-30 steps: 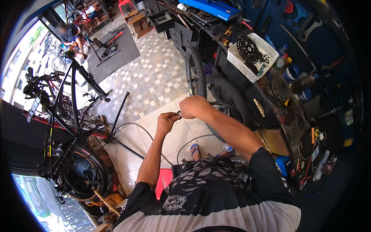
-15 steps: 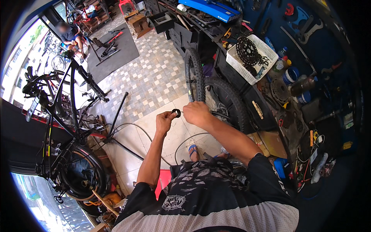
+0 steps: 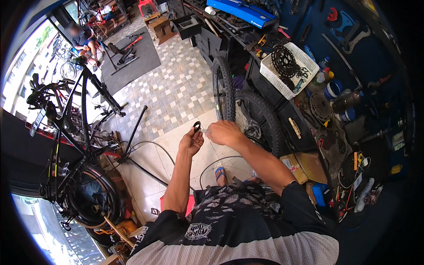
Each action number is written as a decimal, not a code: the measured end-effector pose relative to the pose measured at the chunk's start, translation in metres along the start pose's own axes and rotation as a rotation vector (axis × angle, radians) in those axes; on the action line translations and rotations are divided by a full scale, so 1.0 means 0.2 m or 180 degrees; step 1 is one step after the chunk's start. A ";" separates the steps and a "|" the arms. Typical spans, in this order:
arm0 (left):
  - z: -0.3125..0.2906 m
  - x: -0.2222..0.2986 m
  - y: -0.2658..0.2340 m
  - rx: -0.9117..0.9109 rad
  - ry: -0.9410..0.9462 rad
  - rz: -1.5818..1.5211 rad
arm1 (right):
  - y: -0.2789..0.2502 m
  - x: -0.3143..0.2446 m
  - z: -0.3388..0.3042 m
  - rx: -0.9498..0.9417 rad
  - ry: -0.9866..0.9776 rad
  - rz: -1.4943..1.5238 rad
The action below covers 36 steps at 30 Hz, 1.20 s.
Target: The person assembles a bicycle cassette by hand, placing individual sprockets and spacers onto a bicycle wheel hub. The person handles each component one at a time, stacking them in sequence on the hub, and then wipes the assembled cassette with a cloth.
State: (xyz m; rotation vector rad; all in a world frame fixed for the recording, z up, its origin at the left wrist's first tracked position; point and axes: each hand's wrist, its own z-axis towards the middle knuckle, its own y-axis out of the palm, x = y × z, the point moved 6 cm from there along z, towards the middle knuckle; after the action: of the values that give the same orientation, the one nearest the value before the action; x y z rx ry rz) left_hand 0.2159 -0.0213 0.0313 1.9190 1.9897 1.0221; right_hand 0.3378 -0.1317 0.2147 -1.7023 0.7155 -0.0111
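Note:
In front of my body, over the pale floor tiles, my left hand (image 3: pixel 191 142) pinches a small black ring (image 3: pixel 197 125) between thumb and fingertips. The ring stands on edge, its opening partly visible. Close to its right, my right hand (image 3: pixel 224 132) is closed, back of the hand up, with the fingertips pointing toward the ring. A small pale bit shows at those fingertips, too small to name. The two hands are slightly apart. Beyond the right hand stand two bicycle wheels with knobbly tyres, one upright (image 3: pixel 227 90) and one leaning at the bench (image 3: pixel 271 119).
A black bicycle frame (image 3: pixel 84 106) hangs on a stand at left. On the workbench at right, a white basket (image 3: pixel 272 76) holds a cassette, among bottles and tools. A red stool (image 3: pixel 190 206) is by my legs. A person (image 3: pixel 84 42) sits far left.
My left hand has turned so the ring is tilted more on edge, slightly higher and to the left. My right hand has shifted slightly down, still closed.

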 end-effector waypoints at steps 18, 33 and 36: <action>-0.02 0.01 0.05 0.0376 0.0546 0.0136 | 0.07 0.02 0.02 -0.0006 0.0127 0.0334; -0.48 0.24 0.34 0.0015 0.4954 0.5126 | -0.22 -0.07 0.04 -0.0684 -0.0192 -0.0245; -0.44 0.23 0.32 0.0054 0.4742 0.5116 | -0.27 -0.09 0.06 -0.0058 -0.0204 -0.0581</action>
State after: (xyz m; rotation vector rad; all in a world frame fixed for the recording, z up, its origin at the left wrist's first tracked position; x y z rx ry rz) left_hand 0.2096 -0.0124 0.1485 2.8779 -0.2967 3.3245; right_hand 0.3525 -0.1085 0.2654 -1.7728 0.5125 -0.0773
